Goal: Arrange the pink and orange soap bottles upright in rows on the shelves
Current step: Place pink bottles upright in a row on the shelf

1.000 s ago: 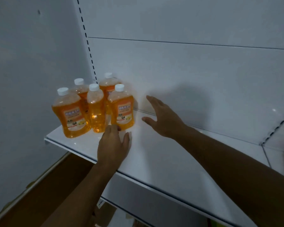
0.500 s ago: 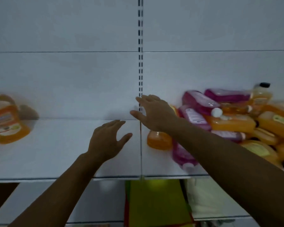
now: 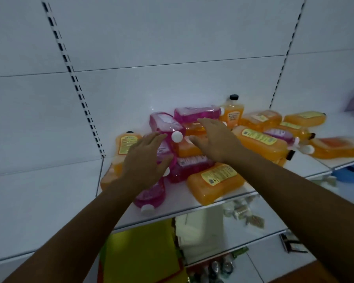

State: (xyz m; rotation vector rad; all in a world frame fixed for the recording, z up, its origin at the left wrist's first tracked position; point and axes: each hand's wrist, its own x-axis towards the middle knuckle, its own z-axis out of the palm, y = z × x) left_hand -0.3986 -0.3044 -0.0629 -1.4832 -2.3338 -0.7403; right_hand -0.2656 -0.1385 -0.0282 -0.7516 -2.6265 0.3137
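A jumbled heap of pink and orange soap bottles lies on the white shelf (image 3: 49, 201). Most lie flat: a pink bottle (image 3: 166, 124) with a white cap on top, another pink bottle (image 3: 196, 114) behind it, an orange bottle (image 3: 217, 181) at the front, an orange bottle (image 3: 260, 140) to the right. One orange bottle with a black cap (image 3: 232, 113) stands upright at the back. My left hand (image 3: 145, 162) hovers over the heap's left side, fingers spread. My right hand (image 3: 215, 137) reaches over the middle, fingers straight. Neither hand holds anything.
More orange bottles (image 3: 335, 147) lie on the neighbouring shelf section to the right. A lower shelf (image 3: 243, 237) holds small items, with a yellow-green package (image 3: 141, 256) below. Slotted uprights (image 3: 78, 88) run up the back panel.
The view has swung right from the upright orange bottles to the heap. Both hands have moved with it and now reach over the pile.
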